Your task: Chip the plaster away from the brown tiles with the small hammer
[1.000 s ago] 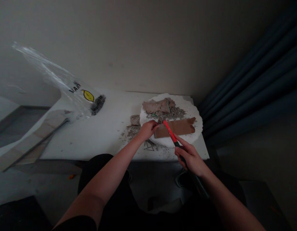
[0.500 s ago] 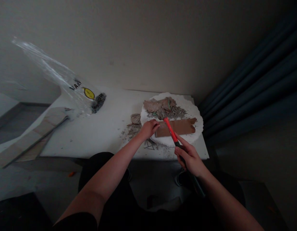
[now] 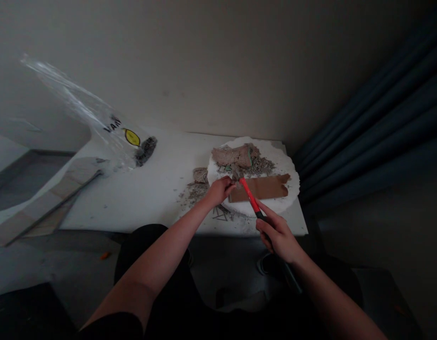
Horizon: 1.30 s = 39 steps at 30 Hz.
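right hand (image 3: 279, 234) fingers wrapped tight round red-and-black handled hammer (image 3: 249, 196), left hand (image 3: 220, 189) fingertips pinching grey crumbly rubble (image 3: 236, 163), round white foam slab (image 3: 287, 191)

Hammer (image 3: 249, 196) grip — glossy red plastic going to matt black. Crumbly grey rubble (image 3: 239, 158), rough and dusty, on a white foam disc (image 3: 291, 189) with matt brown cardboard (image 3: 266, 187). At 10 o'clock, a clear shiny plastic bag (image 3: 98, 120) — table (image 3: 147, 189) matt white.

The hammer (image 3: 249, 197) handle's near end is hidden inside the right hand (image 3: 279, 234). The left hand (image 3: 220, 190) covers whatever its fingertips pinch. The plastic bag (image 3: 98, 123) print is too blurred to read.
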Tool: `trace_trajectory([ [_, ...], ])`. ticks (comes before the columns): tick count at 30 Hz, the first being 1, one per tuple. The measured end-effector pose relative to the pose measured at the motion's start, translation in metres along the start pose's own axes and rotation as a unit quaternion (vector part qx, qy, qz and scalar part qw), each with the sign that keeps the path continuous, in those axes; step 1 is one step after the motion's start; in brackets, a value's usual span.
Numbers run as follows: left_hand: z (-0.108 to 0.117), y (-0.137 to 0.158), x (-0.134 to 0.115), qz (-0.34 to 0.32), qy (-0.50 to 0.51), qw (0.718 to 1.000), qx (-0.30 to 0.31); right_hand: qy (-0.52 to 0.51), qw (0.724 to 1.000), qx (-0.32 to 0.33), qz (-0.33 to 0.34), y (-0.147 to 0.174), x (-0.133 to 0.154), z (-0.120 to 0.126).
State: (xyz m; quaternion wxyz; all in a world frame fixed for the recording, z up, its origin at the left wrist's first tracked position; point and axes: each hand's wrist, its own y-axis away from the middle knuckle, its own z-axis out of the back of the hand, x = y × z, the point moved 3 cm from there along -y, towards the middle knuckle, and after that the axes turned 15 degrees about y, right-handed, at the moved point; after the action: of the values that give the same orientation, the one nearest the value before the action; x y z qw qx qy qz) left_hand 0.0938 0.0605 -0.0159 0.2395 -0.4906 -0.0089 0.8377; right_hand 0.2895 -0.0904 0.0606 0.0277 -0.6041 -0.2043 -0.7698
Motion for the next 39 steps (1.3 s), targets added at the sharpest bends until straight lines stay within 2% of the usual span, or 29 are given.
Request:
trace_trajectory([
  [3, 0.0, 0.0, 0.002, -0.004, 0.011, 1.0, -0.006, 0.003, 1.0, -0.007, 0.011, 0.0, -0.001, 0.001],
  [8, 0.002, 0.001, 0.005, 0.013, 0.032, 0.998, -0.047, 0.004, 1.0, -0.001, -0.007, 0.0, 0.0, 0.001],
  [13, 0.006, 0.003, 0.001, 0.033, 0.079, 0.995, -0.05, 0.012, 1.0, -0.009, 0.005, -0.001, 0.002, 0.002],
  [17, 0.011, 0.002, 0.002, 0.055, 0.053, 0.993, -0.091, 0.018, 1.0, 0.001, -0.018, -0.003, -0.006, -0.001],
  [23, 0.009, 0.002, 0.003, 0.043, 0.037, 0.995, -0.084, 0.014, 1.0, -0.014, 0.009, 0.0, -0.002, -0.003],
  [26, 0.013, 0.002, 0.002, 0.061, 0.017, 0.993, -0.098, 0.01, 1.0, -0.003, -0.024, -0.002, -0.008, -0.005],
  [30, 0.025, 0.003, 0.0, 0.121, -0.047, 0.985, -0.118, 0.009, 0.999, -0.009, -0.044, -0.004, -0.014, -0.005],
  [34, 0.046, 0.009, 0.0, 0.236, -0.163, 0.951, -0.118, 0.011, 1.0, -0.015, -0.01, -0.001, -0.007, -0.003],
  [37, 0.057, 0.021, 0.005, 0.321, -0.236, 0.915, -0.063, 0.016, 1.0, -0.02, -0.009, -0.002, -0.006, 0.0],
  [39, 0.054, 0.031, 0.009, 0.353, -0.259, 0.899, 0.025, 0.019, 0.999, -0.03, -0.008, -0.006, -0.01, 0.004],
])
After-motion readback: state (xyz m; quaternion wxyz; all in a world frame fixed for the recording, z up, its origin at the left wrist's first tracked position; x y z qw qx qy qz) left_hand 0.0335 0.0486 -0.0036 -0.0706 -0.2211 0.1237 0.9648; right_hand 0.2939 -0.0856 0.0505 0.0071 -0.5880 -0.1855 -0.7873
